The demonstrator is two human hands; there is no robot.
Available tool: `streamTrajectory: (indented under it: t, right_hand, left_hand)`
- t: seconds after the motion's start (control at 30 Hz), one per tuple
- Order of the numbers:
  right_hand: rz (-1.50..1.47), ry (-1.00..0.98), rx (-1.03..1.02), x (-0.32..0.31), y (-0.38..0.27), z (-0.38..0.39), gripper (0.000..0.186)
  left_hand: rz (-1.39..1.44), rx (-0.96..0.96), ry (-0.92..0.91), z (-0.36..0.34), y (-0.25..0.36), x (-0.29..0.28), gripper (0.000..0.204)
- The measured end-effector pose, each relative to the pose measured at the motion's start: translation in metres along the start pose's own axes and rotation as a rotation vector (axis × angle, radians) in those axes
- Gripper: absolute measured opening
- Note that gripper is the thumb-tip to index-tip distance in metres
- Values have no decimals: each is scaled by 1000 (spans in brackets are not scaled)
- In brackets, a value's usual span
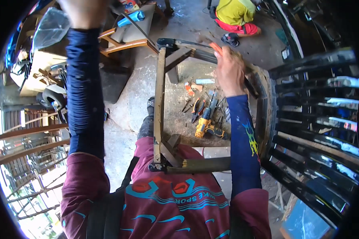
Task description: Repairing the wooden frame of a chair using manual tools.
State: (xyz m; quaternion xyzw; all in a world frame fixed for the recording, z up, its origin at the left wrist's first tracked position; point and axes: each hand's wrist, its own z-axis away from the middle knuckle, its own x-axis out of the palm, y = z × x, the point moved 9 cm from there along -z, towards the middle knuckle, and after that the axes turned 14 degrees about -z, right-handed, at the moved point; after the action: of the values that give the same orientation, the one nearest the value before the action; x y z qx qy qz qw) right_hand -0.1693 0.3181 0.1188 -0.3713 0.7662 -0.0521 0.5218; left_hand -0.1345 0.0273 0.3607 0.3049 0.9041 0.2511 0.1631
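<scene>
In my right hand (230, 71) is a hammer (216, 47) with an orange and dark handle, its blurred head above the far rail of a chair frame. The worn wooden chair frame (159, 99) lies in front of me, its dark slatted back (307, 107) spreading to the right. My left hand (83, 14) is raised at the top left edge, smeared and cut off, so its fingers do not show. Inside the frame's outline, a yellow cordless drill (205, 123) rests on a low work board (175, 129), beside pliers (197, 109) with orange and black handles.
Loose bits and small tools lie around the drill. A grey-seated wooden chair (137, 30) holding a blue roll (131, 18) stands at the far left. Beyond the frame, a person (235, 16) in a yellow shirt sits on the floor. Wooden racks (32, 147) line the left side.
</scene>
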Motion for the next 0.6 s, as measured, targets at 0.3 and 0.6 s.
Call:
streamTrajectory:
  t: [0.3,0.6]
  right_hand:
    - [-354,-149,-207,-68,-100,-82,23]
    - [-631,-370,440,-25,-81,-44,26]
  left_hand:
    - [-705,36,-881,178,-106,14,93]
    - [-326,-653,-1330,297,-114,21,83]
